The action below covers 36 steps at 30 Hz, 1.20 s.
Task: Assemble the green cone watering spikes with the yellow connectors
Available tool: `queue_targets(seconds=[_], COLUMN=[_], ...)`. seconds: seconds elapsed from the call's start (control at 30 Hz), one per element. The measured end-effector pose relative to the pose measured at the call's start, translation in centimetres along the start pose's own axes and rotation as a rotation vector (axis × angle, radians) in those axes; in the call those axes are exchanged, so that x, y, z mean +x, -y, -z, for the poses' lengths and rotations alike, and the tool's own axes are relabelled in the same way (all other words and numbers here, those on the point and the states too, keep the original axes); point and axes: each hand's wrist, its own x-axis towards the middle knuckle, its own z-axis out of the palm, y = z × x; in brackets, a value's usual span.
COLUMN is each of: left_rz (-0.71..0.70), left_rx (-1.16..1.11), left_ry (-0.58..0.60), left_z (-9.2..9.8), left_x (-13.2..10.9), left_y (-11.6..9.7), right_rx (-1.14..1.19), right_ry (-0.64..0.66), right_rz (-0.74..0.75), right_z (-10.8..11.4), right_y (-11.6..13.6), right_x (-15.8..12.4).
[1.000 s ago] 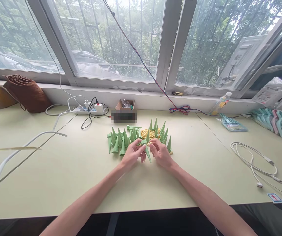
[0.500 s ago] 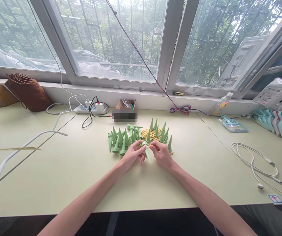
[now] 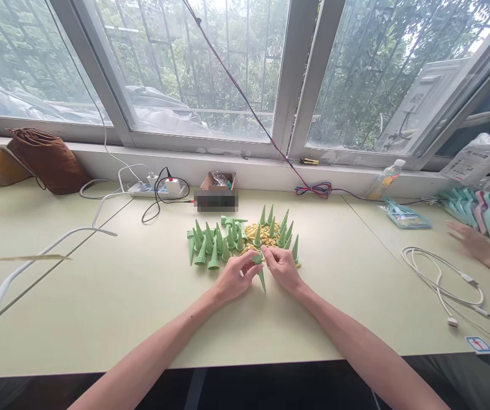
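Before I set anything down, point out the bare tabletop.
Bare tabletop: between the forearms; left of the green spikes; between right forearm and looped white cable. Crowded: mid-table, with green spikes, yellow pieces, left hand and right hand; far right, another person's hand by pastel plastic pieces.

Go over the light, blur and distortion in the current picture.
Head view: the bright windows look hazy; the window frames splay outward toward the top, like wide-angle distortion; another person's hand at right looks smeared; the green spike in the left hand is fairly clear; a pixelated patch masks something below the cardboard box.
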Motion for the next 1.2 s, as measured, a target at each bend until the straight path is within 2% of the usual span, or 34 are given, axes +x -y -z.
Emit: queue_targets(seconds=[0.1, 0.2, 0.33, 0.67, 0.9, 1.2], left_rz=[0.023, 0.13, 0.268, 0.389, 0.411, 0.362], left_rx=[-0.024, -0.205, -0.411, -0.814, -0.853, -0.746], left_ry=[0.04, 0.069, 0.043, 0.043, 0.089, 0.125], left_z=[-0.1, -0.3, -0.1, 0.4, 0.5, 0.5], left_x=[0.0, 0.2, 0.6, 1.1, 0.9, 0.7], left_y=[0.0, -0.2, -0.6, -0.1, 0.3, 0.5], right_rx=[0.0, -0.001, -0.022, -0.102, -0.088, -0.096], right_ry=[-0.001, -0.005, -0.008, 0.054, 0.061, 0.041], right_rz=[-0.008, -0.002, 0.033, 0.173, 0.168, 0.172], right_z=[-0.1, -0.1, 0.0, 0.6, 0.6, 0.5], right_y=[-0.1, -0.2, -0.2, -0.5, -0.9, -1.0], right_x=[0.1, 0.1, 0.0, 0.3, 0.2, 0.1])
